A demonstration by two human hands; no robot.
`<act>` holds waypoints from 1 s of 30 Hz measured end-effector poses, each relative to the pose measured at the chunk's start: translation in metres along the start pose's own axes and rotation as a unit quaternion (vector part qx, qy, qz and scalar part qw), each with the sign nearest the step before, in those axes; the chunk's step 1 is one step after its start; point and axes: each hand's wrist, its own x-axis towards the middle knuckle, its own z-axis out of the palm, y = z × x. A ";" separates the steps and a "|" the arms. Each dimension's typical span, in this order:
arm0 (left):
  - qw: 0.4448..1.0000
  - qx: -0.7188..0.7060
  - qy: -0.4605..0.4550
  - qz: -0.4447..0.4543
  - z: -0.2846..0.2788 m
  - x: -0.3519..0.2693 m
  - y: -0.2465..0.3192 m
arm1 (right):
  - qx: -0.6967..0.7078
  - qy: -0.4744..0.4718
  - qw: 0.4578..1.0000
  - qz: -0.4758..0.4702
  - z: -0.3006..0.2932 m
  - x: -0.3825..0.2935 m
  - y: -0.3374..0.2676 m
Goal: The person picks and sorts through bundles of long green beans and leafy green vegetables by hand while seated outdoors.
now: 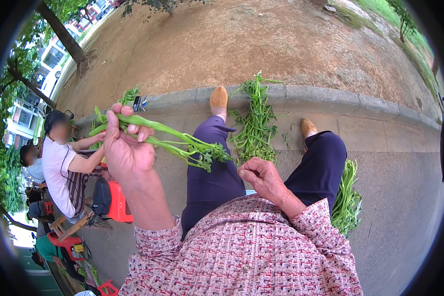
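Note:
My left hand (130, 146), raised on the left, grips a few long green leafy vegetable stalks (162, 129). Their thick ends poke out past my fingers, and their small leafy tips (211, 153) reach over my left thigh. My right hand (264, 175) is in front of my lap with its fingers curled closed; nothing shows in it. Beyond it, between my feet, a heap of similar greens (255, 122) lies on the pavement and over the kerb. Another bundle of greens (346, 199) rests on the ground beside my right leg.
A concrete kerb (318, 98) crosses in front, with bare dirt (214, 48) beyond. On the left a person (64, 162) sits close by, near a red plastic stool (119, 203) with a dark bag (101, 198). Several other people sit farther back.

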 end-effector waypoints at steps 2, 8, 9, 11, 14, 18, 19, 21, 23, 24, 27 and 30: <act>1.000 0.000 0.003 0.002 -0.001 0.000 0.001 | -0.003 0.001 1.000 0.019 0.001 0.001 -0.001; 1.000 -0.001 -0.016 -0.001 -0.004 -0.001 0.003 | 0.020 0.028 0.997 0.065 0.006 0.010 0.014; 1.000 -0.005 -0.007 0.002 -0.003 -0.002 0.003 | 0.033 0.028 0.996 0.081 0.007 0.012 0.017; 1.000 -0.014 0.012 0.008 0.002 -0.004 0.003 | 0.005 0.032 0.997 0.073 0.009 0.014 0.021; 1.000 -0.006 -0.013 -0.004 0.002 -0.005 0.003 | 0.008 0.060 0.997 0.040 0.018 0.019 0.034; 1.000 -0.008 -0.017 -0.007 0.002 -0.006 0.001 | -0.047 0.104 0.993 0.022 0.028 0.027 0.016; 1.000 -0.006 -0.020 -0.007 0.001 -0.008 0.001 | -0.063 0.113 0.991 0.023 0.031 0.029 0.011; 1.000 -0.005 -0.013 -0.007 0.003 -0.009 -0.001 | -0.079 0.130 0.988 0.008 0.038 0.035 0.011; 1.000 -0.005 0.009 -0.006 0.007 -0.011 -0.004 | -0.091 0.147 0.985 -0.012 0.040 0.038 0.006; 1.000 -0.003 0.008 -0.006 0.006 -0.012 -0.004 | -0.073 0.138 0.988 -0.013 0.039 0.038 0.008; 1.000 0.004 0.005 -0.003 0.003 -0.012 -0.004 | -0.027 0.111 0.993 -0.015 0.031 0.037 0.013; 1.000 0.013 -0.003 0.004 0.000 -0.012 -0.005 | 0.011 0.095 0.995 -0.020 0.013 0.029 0.015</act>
